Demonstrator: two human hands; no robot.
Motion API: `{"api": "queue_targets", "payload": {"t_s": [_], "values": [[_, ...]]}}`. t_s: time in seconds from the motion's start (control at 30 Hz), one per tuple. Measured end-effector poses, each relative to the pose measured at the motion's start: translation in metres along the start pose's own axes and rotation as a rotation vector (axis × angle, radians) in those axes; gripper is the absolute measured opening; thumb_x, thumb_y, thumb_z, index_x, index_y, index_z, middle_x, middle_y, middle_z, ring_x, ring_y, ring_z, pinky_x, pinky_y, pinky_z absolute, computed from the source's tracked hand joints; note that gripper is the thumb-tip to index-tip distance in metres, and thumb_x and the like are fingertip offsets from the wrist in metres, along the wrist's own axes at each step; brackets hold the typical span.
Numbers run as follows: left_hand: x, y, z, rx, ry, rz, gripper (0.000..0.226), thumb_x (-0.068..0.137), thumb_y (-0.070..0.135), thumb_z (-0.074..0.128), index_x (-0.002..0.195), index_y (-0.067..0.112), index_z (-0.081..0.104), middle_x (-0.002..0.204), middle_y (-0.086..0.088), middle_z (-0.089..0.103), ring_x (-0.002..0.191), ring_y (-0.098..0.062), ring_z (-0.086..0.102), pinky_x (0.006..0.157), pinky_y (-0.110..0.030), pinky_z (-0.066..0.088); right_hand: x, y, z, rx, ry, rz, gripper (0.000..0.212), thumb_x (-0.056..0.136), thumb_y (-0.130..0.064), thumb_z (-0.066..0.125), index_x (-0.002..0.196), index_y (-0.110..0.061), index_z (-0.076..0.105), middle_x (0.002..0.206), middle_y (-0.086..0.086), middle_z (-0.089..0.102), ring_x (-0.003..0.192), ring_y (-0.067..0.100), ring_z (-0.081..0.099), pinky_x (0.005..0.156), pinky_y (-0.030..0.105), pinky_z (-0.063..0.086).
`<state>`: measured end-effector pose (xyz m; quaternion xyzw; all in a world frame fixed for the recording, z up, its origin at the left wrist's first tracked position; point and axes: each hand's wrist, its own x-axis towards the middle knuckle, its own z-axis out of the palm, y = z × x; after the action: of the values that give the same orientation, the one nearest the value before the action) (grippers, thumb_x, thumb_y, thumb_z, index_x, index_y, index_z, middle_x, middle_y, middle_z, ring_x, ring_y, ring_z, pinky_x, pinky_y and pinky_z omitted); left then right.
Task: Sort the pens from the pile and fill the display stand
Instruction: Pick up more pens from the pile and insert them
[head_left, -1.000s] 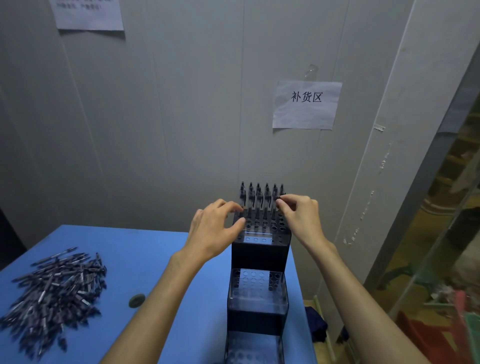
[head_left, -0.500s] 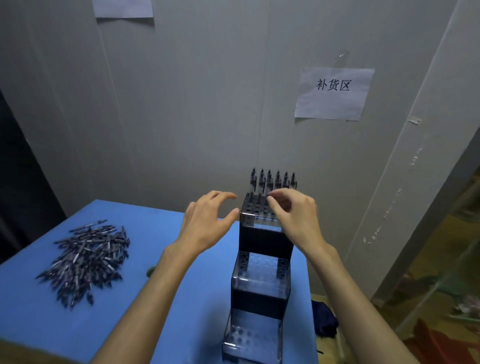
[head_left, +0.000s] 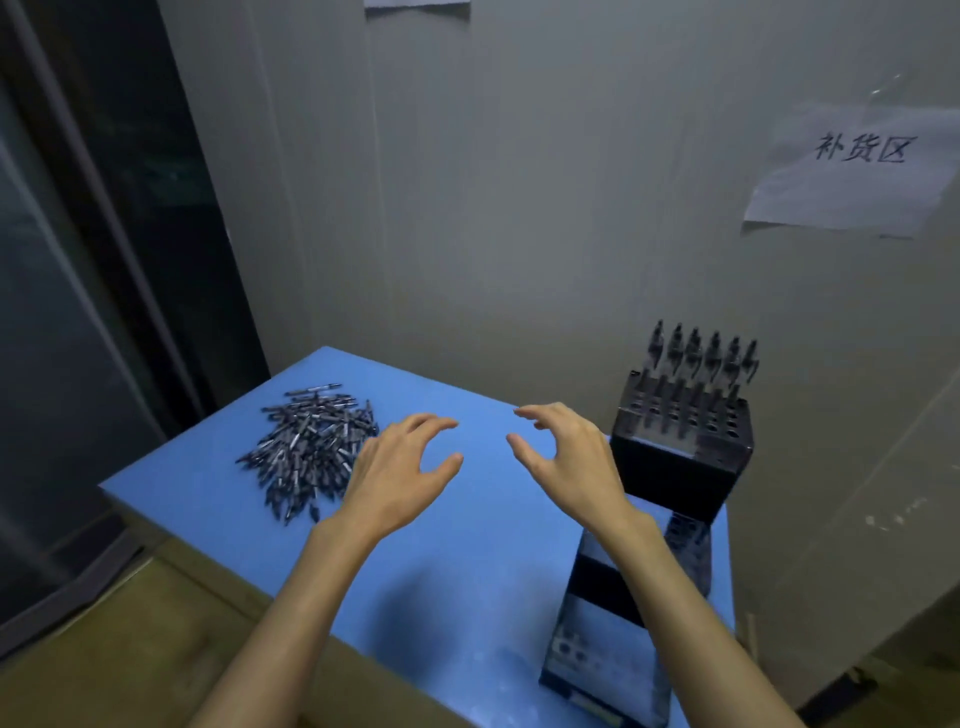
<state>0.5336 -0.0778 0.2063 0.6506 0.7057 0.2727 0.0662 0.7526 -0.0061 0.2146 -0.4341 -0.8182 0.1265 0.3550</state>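
Both grips empty, fingers loosely spread, above blue surface (head_left: 218, 499) at mid-frame.
Left hand (head_left: 400, 470) just beside heap of dark slim plastic pens (head_left: 309, 447), which lies left of it; right hand (head_left: 566, 457) farther, nearer black tiered plastic display stand (head_left: 680, 457) at right.
Judgement: left hand better placed for next pick.
Pen axes mixed; many run lower left to upper right, tips unclear.
Six pens upright in stand's back row.

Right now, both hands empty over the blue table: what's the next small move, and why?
Probably reach the left hand further left and pinch a few pens from the loose pile of dark pens. Both hands hold nothing, the left is nearest the pile, and the tiered black display stand shows only one back row filled, with many holes open.
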Motion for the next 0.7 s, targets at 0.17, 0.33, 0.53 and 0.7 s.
{"api": "queue_targets", "payload": {"t_s": [0.17, 0.33, 0.53, 0.7], "values": [[-0.03, -0.078, -0.017, 0.037, -0.052, -0.083, 0.048, 0.095, 0.053, 0.057, 0.14, 0.038, 0.053, 0.145, 0.013, 0.049, 0.132, -0.015, 0.049, 0.107, -0.041, 0.041, -0.001, -0.026, 0.064, -0.049, -0.083, 0.028, 0.035, 0.092, -0.041, 0.065, 0.123, -0.027, 0.065, 0.119, -0.008, 0.064, 0.11, 0.015, 0.062, 0.087, 0.035, 0.049], [-0.052, -0.157, -0.035, 0.063, -0.103, -0.157, 0.05, 0.097, 0.054, 0.053, 0.144, 0.04, 0.047, 0.148, 0.013, 0.046, 0.131, -0.016, 0.049, 0.105, -0.041, 0.042, -0.003, -0.059, 0.127, -0.046, -0.171, 0.068, 0.035, 0.092, -0.04, 0.065, 0.124, -0.027, 0.065, 0.121, -0.008, 0.065, 0.111, 0.015, 0.062, 0.087, 0.035, 0.05], [-0.066, -0.251, -0.051, 0.014, -0.169, -0.278, 0.05, 0.097, 0.054, 0.054, 0.144, 0.04, 0.048, 0.15, 0.01, 0.046, 0.133, -0.018, 0.049, 0.107, -0.042, 0.042, 0.003, -0.099, 0.195, -0.025, -0.211, 0.123, 0.032, 0.093, -0.037, 0.064, 0.123, -0.026, 0.066, 0.118, -0.006, 0.065, 0.102, 0.012, 0.065, 0.08, 0.031, 0.048], [-0.073, -0.31, -0.06, -0.037, -0.193, -0.313, 0.05, 0.096, 0.05, 0.056, 0.145, 0.038, 0.049, 0.15, 0.007, 0.047, 0.136, -0.019, 0.047, 0.11, -0.046, 0.041, 0.007, -0.119, 0.237, -0.017, -0.235, 0.178, 0.031, 0.092, -0.036, 0.064, 0.121, -0.024, 0.066, 0.117, -0.003, 0.067, 0.101, 0.015, 0.066, 0.086, 0.039, 0.054]]}}
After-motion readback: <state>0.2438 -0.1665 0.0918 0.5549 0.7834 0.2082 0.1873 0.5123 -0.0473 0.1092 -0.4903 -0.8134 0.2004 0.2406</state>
